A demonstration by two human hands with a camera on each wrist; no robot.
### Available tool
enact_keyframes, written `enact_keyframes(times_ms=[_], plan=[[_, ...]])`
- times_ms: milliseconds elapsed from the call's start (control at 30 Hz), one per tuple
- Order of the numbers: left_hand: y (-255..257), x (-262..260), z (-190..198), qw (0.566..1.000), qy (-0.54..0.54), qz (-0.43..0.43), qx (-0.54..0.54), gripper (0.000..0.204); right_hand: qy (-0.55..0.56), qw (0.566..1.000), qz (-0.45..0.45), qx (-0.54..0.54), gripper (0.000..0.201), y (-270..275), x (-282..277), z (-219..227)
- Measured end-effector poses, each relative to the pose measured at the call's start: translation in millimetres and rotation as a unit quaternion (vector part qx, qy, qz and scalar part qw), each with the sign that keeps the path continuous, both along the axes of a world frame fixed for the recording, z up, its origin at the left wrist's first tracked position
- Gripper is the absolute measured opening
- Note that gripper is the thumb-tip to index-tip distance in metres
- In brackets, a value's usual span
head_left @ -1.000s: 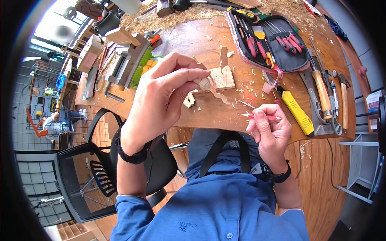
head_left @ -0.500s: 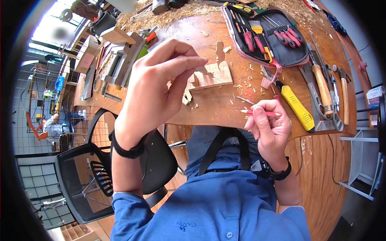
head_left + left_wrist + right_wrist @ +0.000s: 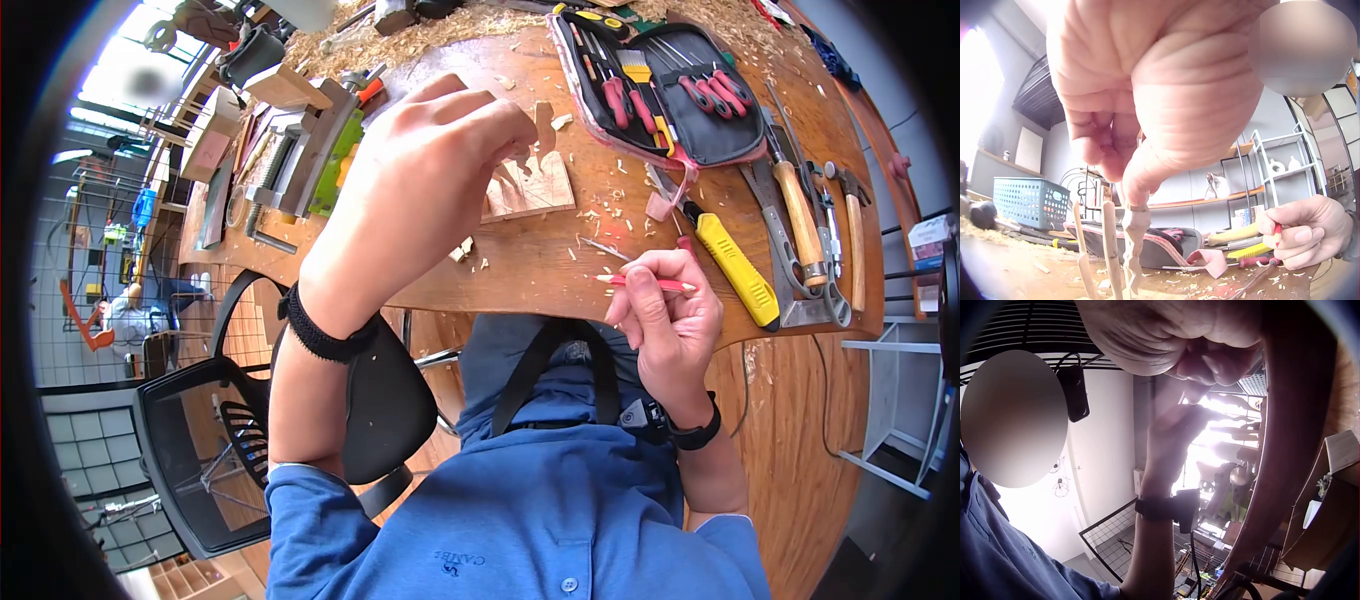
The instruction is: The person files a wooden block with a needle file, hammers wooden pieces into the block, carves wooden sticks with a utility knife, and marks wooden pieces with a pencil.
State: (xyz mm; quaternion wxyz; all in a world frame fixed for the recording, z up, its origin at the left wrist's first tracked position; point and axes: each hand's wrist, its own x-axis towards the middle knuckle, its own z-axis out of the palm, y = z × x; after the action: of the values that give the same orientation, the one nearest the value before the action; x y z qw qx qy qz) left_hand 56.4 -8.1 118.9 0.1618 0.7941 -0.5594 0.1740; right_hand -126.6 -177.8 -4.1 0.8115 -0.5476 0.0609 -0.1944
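In the head view, my left hand (image 3: pixel 430 180) is over the left part of a flat wooden board (image 3: pixel 550 188), fingers bent downward. The left wrist view shows its thumb and fingers pinching the top of a wavy carved wooden piece (image 3: pixel 1135 240), whose lower end is close to the board; whether it touches cannot be told. Two slim wooden pieces (image 3: pixel 1110 247) stand beside it. Another carved piece (image 3: pixel 545 127) stands at the board's far edge. My right hand (image 3: pixel 672 330) holds a red pencil (image 3: pixel 625 281) between thumb and fingers, tip pointing left, near the table's front edge.
An open tool case (image 3: pixel 715 130) lies at the back right. A yellow cutter (image 3: pixel 735 268), a wooden-handled tool (image 3: pixel 801 230) and a hammer (image 3: pixel 855 240) are to the right. A vise (image 3: pixel 290 160) stands left; shavings (image 3: pixel 450 38) cover the back.
My left hand has moved up and away with the wavy piece, which has come from near the board's front to among the standing pieces. My right hand has barely moved.
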Motion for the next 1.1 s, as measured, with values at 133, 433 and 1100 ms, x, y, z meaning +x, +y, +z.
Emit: enact_keyframes(times_ms=[133, 433, 1100], plan=[[-0.6, -1.3, -3.9, 1.0, -0.019, 0.011, 0.021, 0.018, -0.003, 1.0, -0.002, -0.004, 0.01, 0.4, 0.6, -0.2], [-0.6, -1.7, -7.4, 0.999, -0.031, 0.015, 0.029, 0.021, 0.005, 1.0, -0.007, -0.013, 0.01, -0.2, -0.3, -0.9], [-6.3, 2.2, -10.5, 0.998, -0.009, 0.063, 0.009, 0.015, 0.009, 1.0, -0.003, -0.003, 0.011, 0.3, -0.9, 1.7]])
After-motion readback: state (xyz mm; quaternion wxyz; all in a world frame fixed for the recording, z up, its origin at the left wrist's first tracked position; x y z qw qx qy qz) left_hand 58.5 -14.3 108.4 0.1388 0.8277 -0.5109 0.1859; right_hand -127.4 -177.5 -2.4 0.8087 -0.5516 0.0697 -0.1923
